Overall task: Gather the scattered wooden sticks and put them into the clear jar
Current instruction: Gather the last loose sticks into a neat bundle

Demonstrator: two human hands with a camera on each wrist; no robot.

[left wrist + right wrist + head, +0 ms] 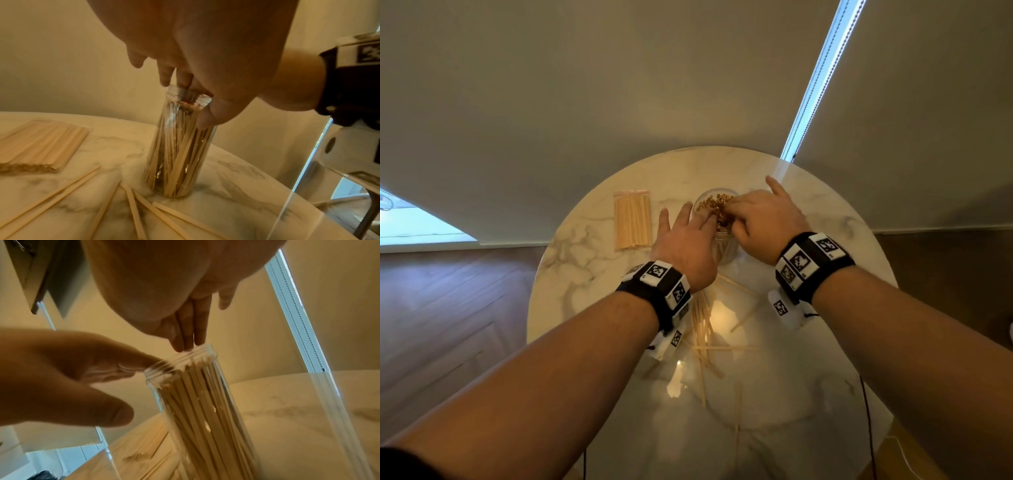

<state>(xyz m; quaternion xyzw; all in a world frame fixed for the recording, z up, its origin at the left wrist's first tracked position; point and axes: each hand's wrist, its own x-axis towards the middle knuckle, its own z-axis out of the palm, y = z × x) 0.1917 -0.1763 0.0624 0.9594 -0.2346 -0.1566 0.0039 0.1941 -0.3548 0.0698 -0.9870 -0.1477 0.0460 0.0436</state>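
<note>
The clear jar stands upright at the middle of the round marble table, packed with wooden sticks. My left hand reaches in from the left with straight fingers, and its index fingertip touches the threaded rim. My right hand hovers over the mouth from the right, its straight fingers pointing down at the stick tops. Its thumb lies against the neck of the jar. Several loose sticks lie scattered on the table nearer to me, below my wrists.
A sealed flat bag of sticks lies left of the jar. A thin black cable hangs off the table's right front. Wooden floor surrounds the table, and a wall with a blind stands behind it.
</note>
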